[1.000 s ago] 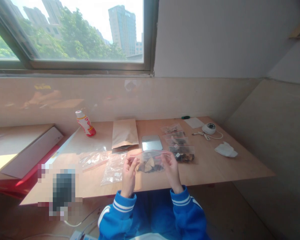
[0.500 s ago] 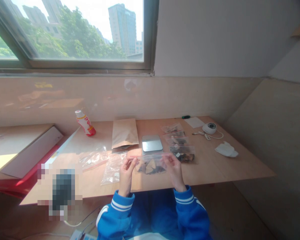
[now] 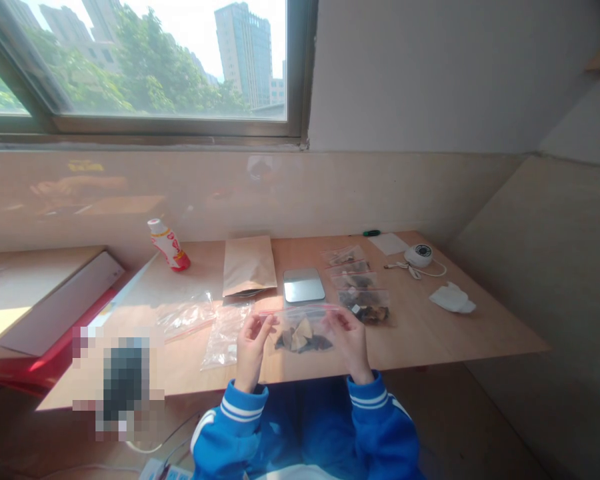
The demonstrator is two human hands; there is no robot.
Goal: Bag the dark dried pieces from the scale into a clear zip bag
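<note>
Between my two hands a clear zip bag [image 3: 300, 319] with a red strip along its top hangs over the table's front edge. Tan and dark dried pieces [image 3: 303, 335] lie in its lower part. My left hand [image 3: 254, 340] pinches the bag's upper left corner, and my right hand [image 3: 349, 337] pinches the upper right corner. Just beyond the bag sits a flat scale [image 3: 304, 287] with a shiny silver top. To its right, several filled zip bags [image 3: 364, 308] lie in an overlapping row. Left of my left hand are clear plastic bags [image 3: 225, 337] without visible contents.
A brown paper pouch [image 3: 250, 265] lies left of the scale, with a red-and-white bottle [image 3: 169, 245] farther left. At the right are a small white fan-like device [image 3: 419, 256] with a cable, a crumpled white tissue [image 3: 453, 298], a paper sheet [image 3: 389, 244] and a green-handled tool [image 3: 371, 233].
The dried pieces have shifted inside the held bag and spread along its bottom. Both hands keep their pinch at its top corners, nearly in the same place.
</note>
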